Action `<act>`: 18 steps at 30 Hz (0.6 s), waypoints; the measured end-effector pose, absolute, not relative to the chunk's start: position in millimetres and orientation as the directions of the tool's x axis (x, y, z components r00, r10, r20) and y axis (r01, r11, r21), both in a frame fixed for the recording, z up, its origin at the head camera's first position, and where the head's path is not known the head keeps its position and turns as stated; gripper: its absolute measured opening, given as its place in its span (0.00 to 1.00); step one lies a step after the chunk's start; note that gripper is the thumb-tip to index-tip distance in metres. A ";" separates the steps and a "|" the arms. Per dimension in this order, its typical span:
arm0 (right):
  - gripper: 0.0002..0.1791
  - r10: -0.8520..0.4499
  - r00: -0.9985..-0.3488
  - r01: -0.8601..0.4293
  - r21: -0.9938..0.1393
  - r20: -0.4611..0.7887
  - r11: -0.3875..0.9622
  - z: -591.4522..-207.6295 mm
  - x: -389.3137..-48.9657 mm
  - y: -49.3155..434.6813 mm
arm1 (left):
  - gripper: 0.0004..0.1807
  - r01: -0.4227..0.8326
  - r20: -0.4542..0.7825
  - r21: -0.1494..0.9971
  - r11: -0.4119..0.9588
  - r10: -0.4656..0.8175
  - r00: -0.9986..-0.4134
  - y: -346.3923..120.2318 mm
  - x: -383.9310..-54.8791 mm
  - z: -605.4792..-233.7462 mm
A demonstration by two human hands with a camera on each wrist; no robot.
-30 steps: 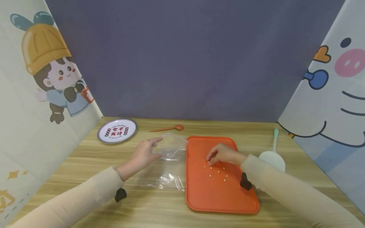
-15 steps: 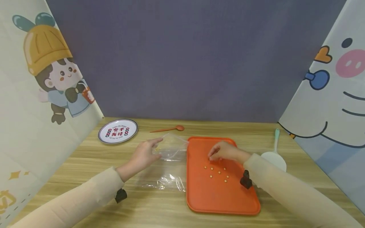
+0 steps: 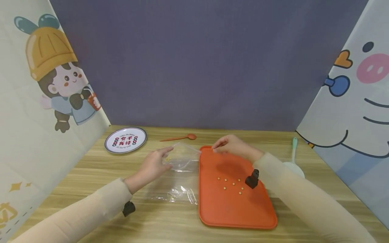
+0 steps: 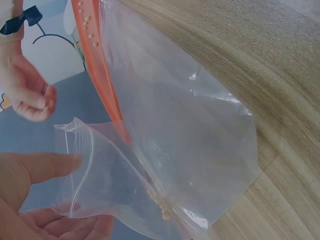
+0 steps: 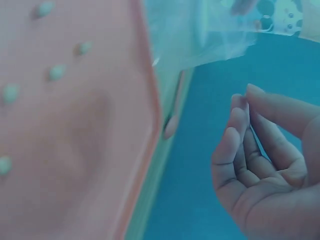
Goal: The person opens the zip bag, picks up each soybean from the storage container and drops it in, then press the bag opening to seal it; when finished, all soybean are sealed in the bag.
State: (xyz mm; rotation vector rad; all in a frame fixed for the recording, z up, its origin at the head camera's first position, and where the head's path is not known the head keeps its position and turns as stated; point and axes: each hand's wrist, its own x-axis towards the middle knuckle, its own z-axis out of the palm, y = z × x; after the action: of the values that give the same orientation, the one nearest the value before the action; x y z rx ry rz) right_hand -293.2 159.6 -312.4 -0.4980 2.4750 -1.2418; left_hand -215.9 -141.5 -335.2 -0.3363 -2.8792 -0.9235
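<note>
My left hand (image 3: 153,166) holds the mouth of a clear zip bag (image 3: 179,184), its thumb on one side and its fingers on the other. The bag's upper part is raised and its body slants down to the table beside the tray. Several pale soybeans (image 4: 161,204) lie inside the bag in the left wrist view. Over the far left corner of the orange tray (image 3: 234,216), my right hand (image 3: 233,147) pinches a soybean (image 4: 50,103) between thumb and fingertips, mostly hidden by them. More soybeans (image 3: 233,184) lie scattered on the tray.
A white plate (image 3: 126,140) with red lettering sits at the back left. An orange spoon (image 3: 178,137) lies behind the bag. To the tray's right is a white pan-shaped utensil with a green handle (image 3: 294,148), partly behind the right sleeve. Printed panels (image 3: 194,67) enclose the table.
My right hand has picked up a soybean from the tray and risen toward the tray's far left corner. The left hand and the bag have stayed in place.
</note>
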 end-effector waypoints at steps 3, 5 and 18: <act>0.12 -0.449 -0.887 -0.167 -0.826 -0.113 0.538 -304.7 -294.3 148.8 | 0.39 0.238 0.158 0.566 0.789 0.180 -0.971 -141.1 -215.7 -335.2; 0.11 -0.446 -0.889 -0.169 -0.831 -0.103 0.529 -300.1 -294.7 140.6 | 0.40 0.228 0.149 0.573 0.787 0.174 -0.973 -140.9 -215.9 -335.3; 0.10 -0.449 -0.891 -0.174 -0.860 -0.071 0.480 -290.6 -294.5 84.8 | 0.40 0.253 0.186 0.551 0.795 0.179 -0.966 -138.8 -217.1 -334.0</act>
State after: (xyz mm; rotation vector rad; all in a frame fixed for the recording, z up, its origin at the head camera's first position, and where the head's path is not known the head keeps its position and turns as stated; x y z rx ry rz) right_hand -294.5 84.8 -290.6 -0.5294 2.4435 -1.3707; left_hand -217.1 -138.8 -334.0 -0.3452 -2.8579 -0.9030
